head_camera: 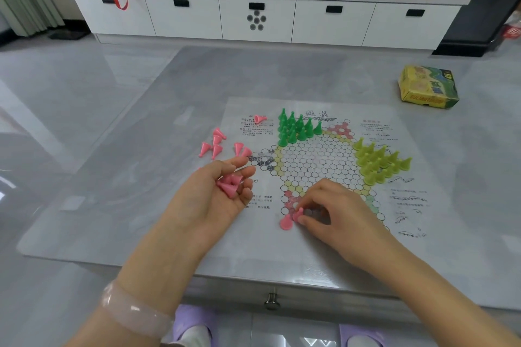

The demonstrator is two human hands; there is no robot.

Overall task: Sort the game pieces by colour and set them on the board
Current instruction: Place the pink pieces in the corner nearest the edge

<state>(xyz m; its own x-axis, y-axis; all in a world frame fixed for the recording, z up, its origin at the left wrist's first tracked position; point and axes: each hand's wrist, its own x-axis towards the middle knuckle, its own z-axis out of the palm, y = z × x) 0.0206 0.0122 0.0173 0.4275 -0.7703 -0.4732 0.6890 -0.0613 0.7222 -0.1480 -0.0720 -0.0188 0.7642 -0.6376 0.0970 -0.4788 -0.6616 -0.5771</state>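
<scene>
Glossy grey counter (141, 177), thin paper board (318, 155) printed with hexagon cells. Small cone-shaped plastic pieces. Left hand (222, 191), palm up, fingers curled, cups a cluster of pink pieces (229, 184). Right hand (335, 211) pinches a pink piece (298, 214) at the board's near point, probably touching another pink piece (286, 223) just left. Loose pink cones (215, 144) beyond left hand; green cones (296, 128) and yellow cones (379, 162) upright beyond right hand.

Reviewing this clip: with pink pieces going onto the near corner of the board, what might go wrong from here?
1. The left hand cups several pink pieces loosely, palm up; tilting may spill them.
2. The right hand pinches a pink piece right beside a standing pink piece; a nudge might topple it.
3. One fallen pink piece lies apart beside the green pieces and might be overlooked.
</scene>
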